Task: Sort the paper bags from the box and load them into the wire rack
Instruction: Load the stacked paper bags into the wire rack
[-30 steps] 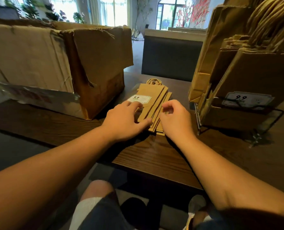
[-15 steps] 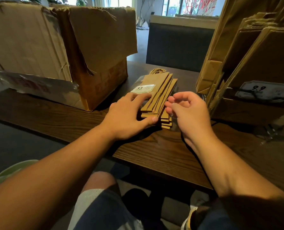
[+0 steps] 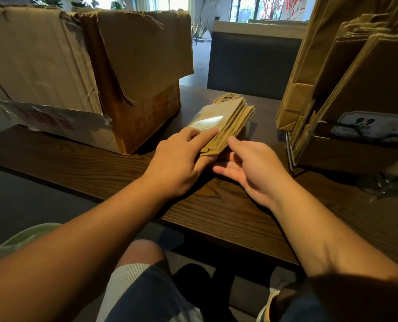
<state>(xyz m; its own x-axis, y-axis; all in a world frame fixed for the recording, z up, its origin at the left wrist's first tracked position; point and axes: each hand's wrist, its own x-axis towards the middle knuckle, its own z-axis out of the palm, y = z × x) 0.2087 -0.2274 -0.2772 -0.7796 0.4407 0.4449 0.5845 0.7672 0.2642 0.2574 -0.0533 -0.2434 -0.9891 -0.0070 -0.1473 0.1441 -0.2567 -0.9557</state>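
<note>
Here my left hand (image 3: 178,163) grips the near end of the bags (image 3: 226,122) on the table (image 3: 114,173), thumb under, while my right hand (image 3: 251,168) lies open, palm up, just beside them.

We've got the box (image 3: 82,73) left, wire rack (image 3: 293,156) right, bag stack (image 3: 226,122) between them on the tabletop (image 3: 216,210).

dim indoors, bright backlit windows (image 3: 170,2), wide-angle edge distortion

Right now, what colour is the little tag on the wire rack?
White, with black 9.9, on the wire rack's small tag; head view.
</note>
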